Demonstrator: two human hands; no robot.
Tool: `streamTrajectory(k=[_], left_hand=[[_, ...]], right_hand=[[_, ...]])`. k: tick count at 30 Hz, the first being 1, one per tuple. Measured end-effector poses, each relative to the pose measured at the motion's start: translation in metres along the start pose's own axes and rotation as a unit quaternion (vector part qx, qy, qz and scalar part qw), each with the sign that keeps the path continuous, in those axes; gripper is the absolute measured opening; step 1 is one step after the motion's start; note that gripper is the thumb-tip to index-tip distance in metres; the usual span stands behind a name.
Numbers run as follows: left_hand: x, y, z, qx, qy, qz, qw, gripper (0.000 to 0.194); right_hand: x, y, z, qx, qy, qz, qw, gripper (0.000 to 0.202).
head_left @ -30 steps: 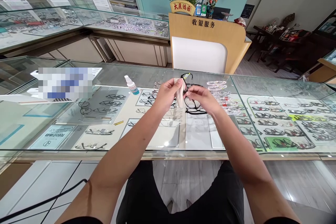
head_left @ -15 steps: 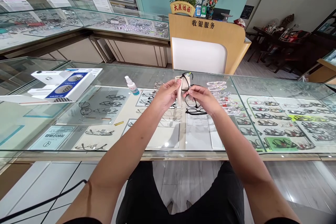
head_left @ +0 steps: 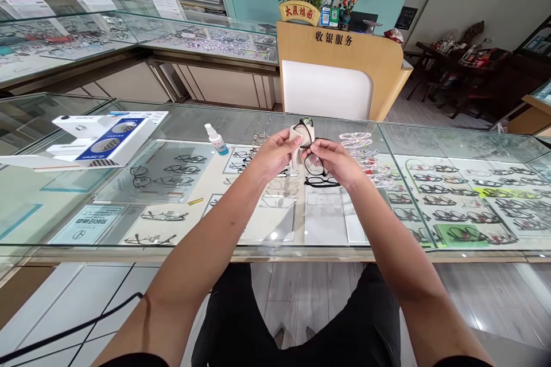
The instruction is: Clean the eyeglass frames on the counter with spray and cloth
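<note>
Above the glass counter, both my hands are at one pair of black-framed eyeglasses (head_left: 315,165). My left hand (head_left: 279,152) pinches a pale beige cloth (head_left: 295,156) over the upper lens, its thumb pressed on the cloth. My right hand (head_left: 333,159) grips the frame near its middle, thumb and fingertips together. The lower lens hangs uncovered below my right fingertips. The cloth and fingers hide part of the upper lens. Another dark frame (head_left: 322,182) shows just below, and whether it lies on or under the glass I cannot tell.
A white spray bottle (head_left: 216,139) stands left of my hands on the glass counter (head_left: 241,120). Farther left lies an opened white and blue box (head_left: 109,140). Rows of eyeglasses (head_left: 443,186) show inside the case. A wooden cashier desk (head_left: 340,51) stands beyond.
The cloth has shifted slightly right and now spreads over more of the upper lens, with my left thumb moved across it. My right hand keeps its hold, nearly in place.
</note>
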State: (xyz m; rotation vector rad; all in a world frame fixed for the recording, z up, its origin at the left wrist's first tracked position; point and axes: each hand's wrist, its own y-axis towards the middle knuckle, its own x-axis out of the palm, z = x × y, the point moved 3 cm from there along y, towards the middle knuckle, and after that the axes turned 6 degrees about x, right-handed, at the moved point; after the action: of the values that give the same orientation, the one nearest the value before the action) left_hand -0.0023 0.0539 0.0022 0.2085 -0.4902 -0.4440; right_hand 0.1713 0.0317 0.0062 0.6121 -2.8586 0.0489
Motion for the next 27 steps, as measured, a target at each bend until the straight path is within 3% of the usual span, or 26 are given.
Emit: streamTrajectory(k=[15, 27], left_hand=[[0.0036, -0.0018, -0.0063, 0.017, -0.008, 0.116, 0.993, 0.059], [0.0068, -0.0026, -0.0041, 0.021, 0.008, 0.087, 0.996, 0.055]], right_hand=[[0.0081, -0.0003, 0.0023, -0.018, -0.094, -0.017, 0.995, 0.050], [0.0010, 0.0043, 0.0066, 0.012, 0.008, 0.001, 1.000, 0.049]])
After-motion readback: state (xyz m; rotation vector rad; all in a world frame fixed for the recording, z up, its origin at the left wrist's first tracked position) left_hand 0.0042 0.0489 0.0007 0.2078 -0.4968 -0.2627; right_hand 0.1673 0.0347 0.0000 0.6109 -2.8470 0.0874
